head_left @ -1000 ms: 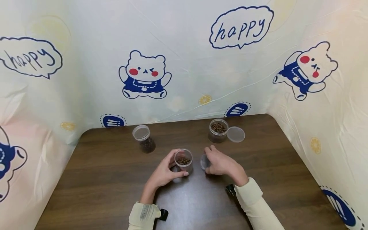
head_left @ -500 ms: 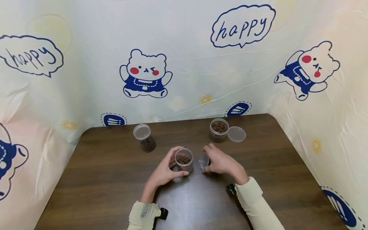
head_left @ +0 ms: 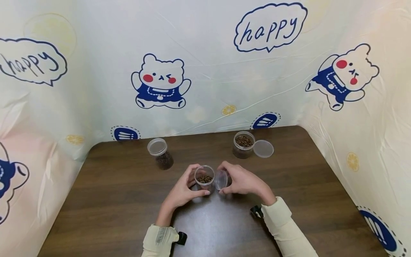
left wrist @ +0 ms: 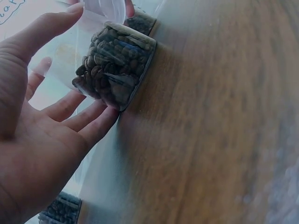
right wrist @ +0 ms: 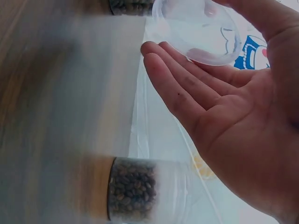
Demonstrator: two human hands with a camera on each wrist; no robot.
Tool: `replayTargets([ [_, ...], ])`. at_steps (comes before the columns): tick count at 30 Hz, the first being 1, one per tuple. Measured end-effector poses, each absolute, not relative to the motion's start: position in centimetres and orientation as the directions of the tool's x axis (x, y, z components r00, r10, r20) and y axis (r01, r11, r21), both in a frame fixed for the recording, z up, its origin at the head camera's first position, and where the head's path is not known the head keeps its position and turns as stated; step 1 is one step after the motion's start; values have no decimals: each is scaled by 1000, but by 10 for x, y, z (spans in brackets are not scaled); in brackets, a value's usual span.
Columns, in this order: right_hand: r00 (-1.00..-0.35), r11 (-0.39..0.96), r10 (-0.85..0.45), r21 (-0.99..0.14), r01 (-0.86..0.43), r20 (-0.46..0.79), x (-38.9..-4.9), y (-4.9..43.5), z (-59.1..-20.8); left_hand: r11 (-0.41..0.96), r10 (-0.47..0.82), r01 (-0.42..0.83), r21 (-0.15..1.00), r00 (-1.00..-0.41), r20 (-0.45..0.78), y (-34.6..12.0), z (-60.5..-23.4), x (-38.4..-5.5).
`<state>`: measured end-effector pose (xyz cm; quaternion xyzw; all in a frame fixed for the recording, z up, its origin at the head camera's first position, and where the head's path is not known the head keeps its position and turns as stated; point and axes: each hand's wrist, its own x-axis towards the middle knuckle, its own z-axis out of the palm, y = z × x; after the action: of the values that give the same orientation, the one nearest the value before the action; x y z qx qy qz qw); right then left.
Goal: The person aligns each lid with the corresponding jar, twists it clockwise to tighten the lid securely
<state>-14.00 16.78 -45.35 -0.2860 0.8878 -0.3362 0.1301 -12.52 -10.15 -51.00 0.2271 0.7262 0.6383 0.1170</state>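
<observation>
In the head view, my left hand [head_left: 183,189] holds a clear open plastic jar [head_left: 204,180] at mid-table, thumb at the near side and fingers round the far side. Coffee beans fill the jar's lower part, plain to see through its wall in the left wrist view [left wrist: 112,65]. Just right of its rim, my right hand [head_left: 245,181] pinches a translucent round lid [head_left: 221,180] by its edge, between thumb and fingers. The lid stands tilted, its face toward the jar. From the right wrist, the lid [right wrist: 201,30] shows by the thumb and fingertips.
A lidded jar of dark beans [head_left: 164,159] stands at the back left of the wooden table [head_left: 122,207]. At the back right is an open jar of beans [head_left: 243,150], with a loose lid [head_left: 263,148] lying beside it. A printed curtain [head_left: 208,71] hangs behind.
My right hand has moved left with the lid, bringing it close beside the jar's rim and turning it to show more of its face. The left hand and jar have hardly moved.
</observation>
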Motion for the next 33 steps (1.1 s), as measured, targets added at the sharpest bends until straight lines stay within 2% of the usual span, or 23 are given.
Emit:
replayTargets([
  [7,-778,487,-627,-771,-411,18,-143,162,-455,92,466,165,982,-878,104,-103,-510,-125],
  [15,-795,343,-607,-897,-278,14,-145,166,-449,54,474,158,986,-873,114,-104,-510,-125],
  [18,-809,376,-585,-865,-330,54,-145,168,-440,44,479,150,988,-871,111,-104,-510,-126],
  [24,-803,510,-587,-726,-461,97,-144,163,-420,64,467,140,988,-879,94,-102,-510,-124],
  [33,-764,552,-639,-642,-532,84,-146,143,-399,79,464,138,987,-882,86,-103,-508,-122],
])
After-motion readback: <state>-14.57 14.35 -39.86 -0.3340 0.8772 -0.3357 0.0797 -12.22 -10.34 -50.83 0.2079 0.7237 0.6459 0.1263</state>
